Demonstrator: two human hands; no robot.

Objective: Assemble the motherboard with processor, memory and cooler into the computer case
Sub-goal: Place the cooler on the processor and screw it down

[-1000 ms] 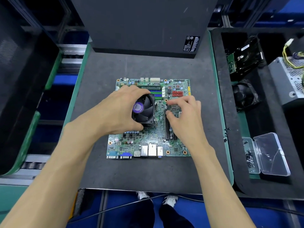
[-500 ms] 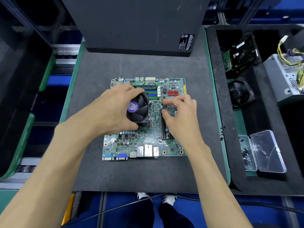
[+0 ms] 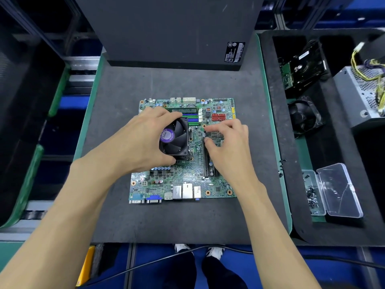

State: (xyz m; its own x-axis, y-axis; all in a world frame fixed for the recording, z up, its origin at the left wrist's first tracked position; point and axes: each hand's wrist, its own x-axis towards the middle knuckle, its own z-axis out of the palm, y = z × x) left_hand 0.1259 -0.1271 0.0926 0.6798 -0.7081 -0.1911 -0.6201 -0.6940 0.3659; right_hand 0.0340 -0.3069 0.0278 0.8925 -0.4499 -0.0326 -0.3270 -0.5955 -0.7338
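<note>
A green motherboard (image 3: 187,180) lies flat on the dark mat (image 3: 166,222). A black cooler fan (image 3: 177,140) with a purple hub sticker sits on the board's left half. My left hand (image 3: 141,140) grips the fan from its left side, fingers over its top edge and thumb below. My right hand (image 3: 227,147) rests on the board's right half, with thumb and fingertips curled around a small finned heatsink (image 3: 215,135). A memory stick (image 3: 184,110) sits in the slots behind the fan. The dark computer case (image 3: 166,32) stands at the back of the mat.
A foam tray on the right holds a hard drive (image 3: 302,65), a spare fan (image 3: 304,117), a power supply (image 3: 360,90) with cables and an open clear box of screws (image 3: 325,192). Dark bins stand at the left. A cable (image 3: 145,265) runs across the floor by my feet.
The camera view drifted slightly. Both hands kept their positions on the fan and the board.
</note>
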